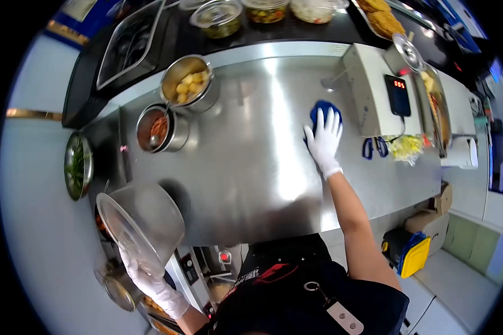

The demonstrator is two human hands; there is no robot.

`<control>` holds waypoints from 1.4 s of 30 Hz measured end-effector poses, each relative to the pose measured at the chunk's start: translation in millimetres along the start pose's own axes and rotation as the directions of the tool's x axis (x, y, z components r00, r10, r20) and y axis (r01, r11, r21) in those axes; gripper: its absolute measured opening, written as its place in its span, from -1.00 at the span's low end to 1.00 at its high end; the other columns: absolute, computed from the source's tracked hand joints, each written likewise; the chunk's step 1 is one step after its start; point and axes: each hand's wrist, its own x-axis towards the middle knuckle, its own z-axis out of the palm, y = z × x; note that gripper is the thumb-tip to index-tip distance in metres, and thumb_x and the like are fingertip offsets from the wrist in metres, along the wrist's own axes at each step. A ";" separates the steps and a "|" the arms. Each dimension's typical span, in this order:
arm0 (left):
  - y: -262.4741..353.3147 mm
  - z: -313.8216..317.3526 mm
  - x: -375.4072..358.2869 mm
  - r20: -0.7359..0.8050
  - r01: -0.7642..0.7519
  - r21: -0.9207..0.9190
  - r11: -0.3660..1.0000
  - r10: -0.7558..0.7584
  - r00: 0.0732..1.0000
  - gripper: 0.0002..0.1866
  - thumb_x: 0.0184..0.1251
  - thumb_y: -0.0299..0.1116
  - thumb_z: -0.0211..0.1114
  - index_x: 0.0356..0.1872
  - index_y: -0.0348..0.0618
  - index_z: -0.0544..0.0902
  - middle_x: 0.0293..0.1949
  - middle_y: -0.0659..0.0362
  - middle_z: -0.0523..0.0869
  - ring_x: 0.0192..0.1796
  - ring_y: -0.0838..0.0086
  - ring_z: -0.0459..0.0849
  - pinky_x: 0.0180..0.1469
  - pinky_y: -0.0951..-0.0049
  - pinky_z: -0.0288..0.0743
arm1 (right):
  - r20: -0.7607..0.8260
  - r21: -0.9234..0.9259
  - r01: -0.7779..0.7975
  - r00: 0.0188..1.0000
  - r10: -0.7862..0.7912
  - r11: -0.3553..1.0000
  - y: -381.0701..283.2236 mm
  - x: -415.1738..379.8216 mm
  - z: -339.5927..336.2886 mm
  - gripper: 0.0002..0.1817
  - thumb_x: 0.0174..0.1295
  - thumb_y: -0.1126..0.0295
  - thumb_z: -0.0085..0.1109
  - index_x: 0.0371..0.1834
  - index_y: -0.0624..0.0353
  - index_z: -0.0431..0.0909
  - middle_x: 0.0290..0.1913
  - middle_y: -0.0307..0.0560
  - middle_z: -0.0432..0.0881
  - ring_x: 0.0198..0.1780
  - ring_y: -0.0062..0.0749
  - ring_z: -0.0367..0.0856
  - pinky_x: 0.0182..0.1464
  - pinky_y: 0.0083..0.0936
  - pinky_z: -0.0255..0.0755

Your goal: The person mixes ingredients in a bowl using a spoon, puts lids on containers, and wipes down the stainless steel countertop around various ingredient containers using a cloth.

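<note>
White gloves cover both of my hands. My right hand [324, 142] lies with its fingers spread on a dark blue cloth [325, 108], flat against the steel counter [235, 162]. At the lower left, my left hand [151, 282] grips the rim of a large clear plastic tub [156, 215], which is tilted on its side with its opening to the left. Part of this hand shows through the clear plastic. Blue-handled scissors [374, 148] lie right of the cloth, beside a bag of pale green vegetables [406, 148].
Steel pots of yellow balls [191, 84] and reddish food [157, 129] stand at the counter's left. A white machine [374, 92] with a red display stands at the right. Lidded containers [221, 19] line the back shelf. A bowl of greens [79, 166] is far left.
</note>
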 end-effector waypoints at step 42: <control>42.6 -85.5 -88.4 -0.270 -0.208 -0.116 0.971 0.171 0.948 -0.41 0.22 -0.63 0.14 0.33 -0.34 0.29 0.24 0.01 0.44 0.34 0.25 0.37 0.46 0.25 0.17 | 0.232 0.438 0.629 0.612 -0.756 0.643 -118.3 -127.6 -53.1 -0.51 -0.09 0.41 0.24 0.03 0.11 0.50 0.21 0.07 0.39 0.29 0.00 0.32 0.33 0.00 0.16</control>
